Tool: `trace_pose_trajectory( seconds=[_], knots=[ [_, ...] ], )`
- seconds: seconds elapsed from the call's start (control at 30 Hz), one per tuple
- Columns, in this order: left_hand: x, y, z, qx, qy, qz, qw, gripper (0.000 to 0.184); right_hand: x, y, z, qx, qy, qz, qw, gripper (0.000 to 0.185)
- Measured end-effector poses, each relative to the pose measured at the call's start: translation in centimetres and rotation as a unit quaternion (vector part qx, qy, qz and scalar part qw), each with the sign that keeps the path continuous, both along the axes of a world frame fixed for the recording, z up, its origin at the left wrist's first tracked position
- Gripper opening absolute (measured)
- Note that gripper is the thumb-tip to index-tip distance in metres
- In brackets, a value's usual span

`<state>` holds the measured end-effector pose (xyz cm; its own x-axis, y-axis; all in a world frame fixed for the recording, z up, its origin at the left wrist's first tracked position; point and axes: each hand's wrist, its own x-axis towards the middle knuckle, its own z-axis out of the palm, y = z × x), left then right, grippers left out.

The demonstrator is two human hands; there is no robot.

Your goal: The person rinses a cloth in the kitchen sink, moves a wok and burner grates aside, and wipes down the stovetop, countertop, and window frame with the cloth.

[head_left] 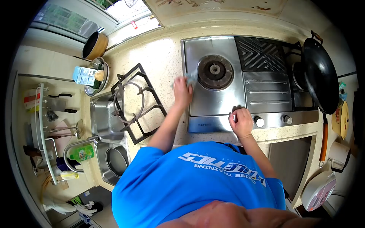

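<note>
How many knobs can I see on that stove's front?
2: one knob just to the right of the person's right hand, and another knob farther right along the front panel. The right hand may hide more.

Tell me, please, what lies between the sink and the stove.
In the head view, a black burner grate lies on the countertop between the sink and the stove; the left forearm crosses part of this stretch.

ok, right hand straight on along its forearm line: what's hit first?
Likely the burner, across the hob from the right hand; height is hard to judge, so it might pass over.
</note>
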<state>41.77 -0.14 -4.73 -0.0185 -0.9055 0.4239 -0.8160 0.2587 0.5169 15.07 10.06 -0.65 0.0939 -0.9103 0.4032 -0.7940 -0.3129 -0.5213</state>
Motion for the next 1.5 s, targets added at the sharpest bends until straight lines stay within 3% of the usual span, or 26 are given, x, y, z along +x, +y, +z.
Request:
trace_pose_trajectory(
  seconds=[0.13,0.23,0.5,0.73,0.9,1.1,1.23,1.37,1.5],
  knots=[
    [-1.1,7.5,1.5,0.036,0.02,0.003,0.999,0.035,-0.1,-0.1,-0.4,0.001,-0.011,0.005,1.0,0.012],
    [-1.0,7.0,1.9,0.054,0.033,-0.014,0.998,0.034,-0.1,-0.1,-0.1,0.003,-0.007,0.009,1.0,0.012],
    [0.2,-11.0,-1.5,-0.066,-0.029,0.062,0.996,0.032,0.0,0.0,-0.3,0.025,0.002,0.011,1.0,0.012],
    [1.0,-21.7,-0.6,0.016,-0.061,0.093,0.994,0.029,-0.2,-0.3,-0.6,-0.001,0.01,0.021,1.0,0.01],
    [0.3,-16.8,-1.2,-0.01,-0.07,0.101,0.992,0.028,-0.3,-0.2,-0.4,0.0,-0.003,0.025,1.0,0.01],
    [-1.1,1.9,0.8,0.004,-0.038,0.025,0.999,0.034,-0.5,0.0,-0.7,0.005,-0.011,0.032,0.999,0.009],
    [-2.5,12.9,2.3,0.083,0.025,0.049,0.995,0.035,-0.4,-0.1,-0.5,0.003,-0.021,0.032,0.999,0.009],
    [-2.2,13.2,2.8,0.126,0.087,0.057,0.987,0.026,-0.1,-0.4,-0.2,0.011,-0.027,0.042,0.999,0.009],
    [-1.7,6.0,1.0,0.039,0.035,0.053,0.997,0.028,-0.1,-0.3,-0.1,0.012,-0.015,0.036,0.999,0.01]
  ],
)
